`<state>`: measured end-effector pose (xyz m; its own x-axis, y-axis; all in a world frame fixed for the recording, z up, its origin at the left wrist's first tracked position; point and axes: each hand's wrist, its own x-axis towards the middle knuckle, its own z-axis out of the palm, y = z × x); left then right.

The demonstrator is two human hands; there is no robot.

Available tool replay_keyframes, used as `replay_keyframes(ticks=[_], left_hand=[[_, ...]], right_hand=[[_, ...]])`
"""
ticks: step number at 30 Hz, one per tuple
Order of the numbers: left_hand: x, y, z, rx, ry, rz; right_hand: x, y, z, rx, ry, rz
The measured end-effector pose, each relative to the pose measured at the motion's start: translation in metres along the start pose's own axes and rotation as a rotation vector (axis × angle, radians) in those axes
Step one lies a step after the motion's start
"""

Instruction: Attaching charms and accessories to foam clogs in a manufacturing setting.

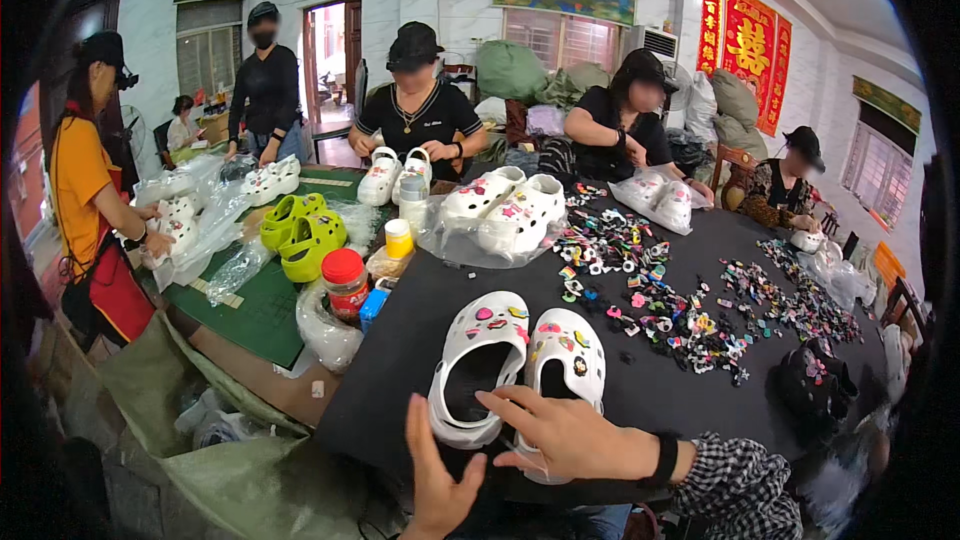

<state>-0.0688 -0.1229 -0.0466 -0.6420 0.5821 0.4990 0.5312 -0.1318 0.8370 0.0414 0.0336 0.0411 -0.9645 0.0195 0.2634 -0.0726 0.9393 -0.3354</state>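
Observation:
A pair of white clogs stands side by side on the black tabletop in front of me, toes pointing away. The left clog (452,350) and the right clog (592,372) both carry small colourful charms on their uppers. Beside the left clog's heel is my left hand (440,480), fingers stretched out and thumb apart, holding nothing. My right hand (580,435) reaches over the heel of the right clog, its fingers extended toward the left clog's opening. Thumb and fingers are spread, with nothing visible between them. Part of the right clog's heel is hidden behind this hand.
Loose charms (690,335) are scattered at the right. Beyond my pair, more white clogs (500,215) rest on plastic. Green clogs (305,240), a red-lidded jar (345,280) and a yellow jar (398,238) stand left. A black clog (815,380) lies far right. Several people work around the table.

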Motion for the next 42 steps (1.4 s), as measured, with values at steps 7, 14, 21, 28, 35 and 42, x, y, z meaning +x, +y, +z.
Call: replay_keyframes(ticks=[7, 14, 21, 28, 35, 42], left_hand=[[-0.018, 0.011, 0.038, 0.038, 0.159, 0.137], [-0.033, 0.022, 0.022, 0.143, 0.160, 0.369], [-0.025, 0.017, -0.001, 0.077, 0.386, 0.706], [-0.022, 0.011, -0.072, 0.316, 0.676, 0.801], [-0.013, -0.005, -0.119, 0.622, 0.687, 0.318], [0.001, -0.077, -0.203, 0.861, 0.544, 0.052]], right_hand=[[0.007, -0.001, -0.008, -0.110, -0.175, -0.040], [0.007, -0.012, -0.062, 0.298, -0.222, 0.178], [0.044, -0.062, -0.109, 0.213, -0.097, 0.157], [0.147, -0.089, -0.075, 0.177, -0.056, -0.400], [0.330, -0.080, 0.032, 0.217, 0.181, -0.657], [0.394, -0.045, 0.108, 0.027, 0.282, -0.690]])
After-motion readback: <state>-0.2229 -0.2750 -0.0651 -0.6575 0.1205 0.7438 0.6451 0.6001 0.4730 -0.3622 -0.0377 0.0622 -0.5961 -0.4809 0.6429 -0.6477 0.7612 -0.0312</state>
